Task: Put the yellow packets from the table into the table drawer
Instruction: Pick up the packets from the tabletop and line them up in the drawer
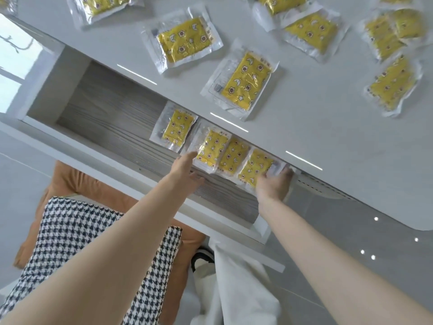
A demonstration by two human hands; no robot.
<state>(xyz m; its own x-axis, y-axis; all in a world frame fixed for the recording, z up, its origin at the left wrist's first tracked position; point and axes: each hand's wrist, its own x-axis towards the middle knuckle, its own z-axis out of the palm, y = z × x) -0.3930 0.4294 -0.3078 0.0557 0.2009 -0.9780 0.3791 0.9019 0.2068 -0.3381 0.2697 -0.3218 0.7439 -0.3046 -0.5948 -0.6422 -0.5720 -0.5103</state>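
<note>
right grip (274, 185) clenched on a yellow packet (254, 166) in the drawer (105, 113), left grip (185, 171) released, touching the next packet (210, 148)

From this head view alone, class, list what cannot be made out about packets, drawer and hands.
Head view:
Drawer back: hidden under the tabletop.
Top-edge packets: cut off by the frame.
Right hand grip on the rightmost drawer packet: blurred, fingers cover it.
</note>
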